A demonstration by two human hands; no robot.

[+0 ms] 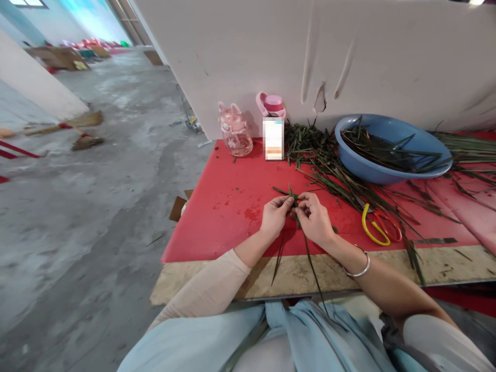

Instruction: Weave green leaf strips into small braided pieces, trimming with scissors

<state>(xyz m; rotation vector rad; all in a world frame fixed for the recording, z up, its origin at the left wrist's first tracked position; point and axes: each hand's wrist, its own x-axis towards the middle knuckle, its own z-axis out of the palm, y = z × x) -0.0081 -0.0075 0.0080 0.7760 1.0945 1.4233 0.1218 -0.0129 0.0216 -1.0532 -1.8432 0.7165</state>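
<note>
Both hands meet above the red sheet (217, 206) on the table. A small bundle of green leaf strips (297, 223), folded or woven together, is between them. My left hand (276, 213) pinches its left side with thumb and index finger. From the right, my right hand (313, 217) grips the same piece, fingers curled. Long loose ends trail from it toward my lap, and short ends stick out at the top left. The fingers hide most of the bundle's middle. To the right of my right hand lie scissors (372, 230) with one yellow and one red handle.
A blue basin (387, 173) with leaf strips stands at the back right. Cut leaf pieces (306, 142) are heaped beside it, with long leaves (473, 147) farther right. A pink jar-shaped bottle (235, 132) and a pink-lidded bottle (274, 103) stand by the white panel (251, 46).
</note>
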